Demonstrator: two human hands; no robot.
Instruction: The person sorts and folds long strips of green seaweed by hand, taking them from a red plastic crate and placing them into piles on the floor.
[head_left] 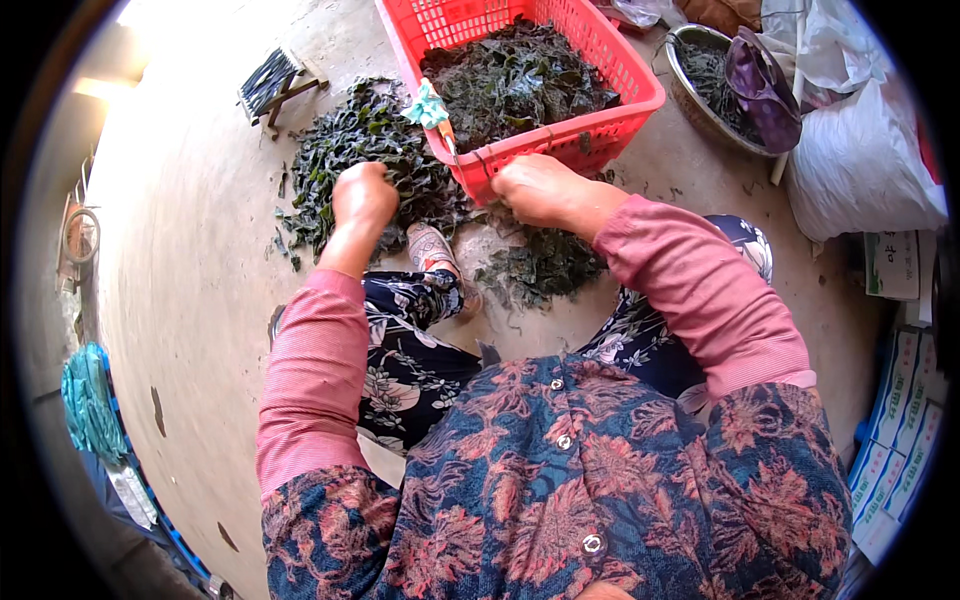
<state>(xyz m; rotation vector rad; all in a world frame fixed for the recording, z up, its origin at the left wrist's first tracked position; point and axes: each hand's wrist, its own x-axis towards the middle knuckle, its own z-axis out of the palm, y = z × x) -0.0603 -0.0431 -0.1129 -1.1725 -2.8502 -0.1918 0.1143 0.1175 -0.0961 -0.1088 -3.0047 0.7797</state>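
Observation:
My left hand (366, 197) is closed, fingers curled down over a heap of dark green, leafy seaweed (345, 140) on the floor. What its fingers hold, if anything, is hidden. Close to the near corner of a red plastic basket (640, 102), my right hand (545, 190) is closed too, its fingertips pinched together. A thin dark strand crosses the basket wall beside those fingertips; whether they grip it I cannot make out. Dark seaweed (520, 85) fills much of the basket. Between my legs lies a smaller pile of seaweed (545, 265).
A crumpled light-blue piece (427, 105) sits on the basket's left rim. A small folding stool (275, 85) stands at the far left. Right of the basket are a round basin (690, 95) of dark strands and a white sack (865, 160). Boxes (890, 440) line the right side.

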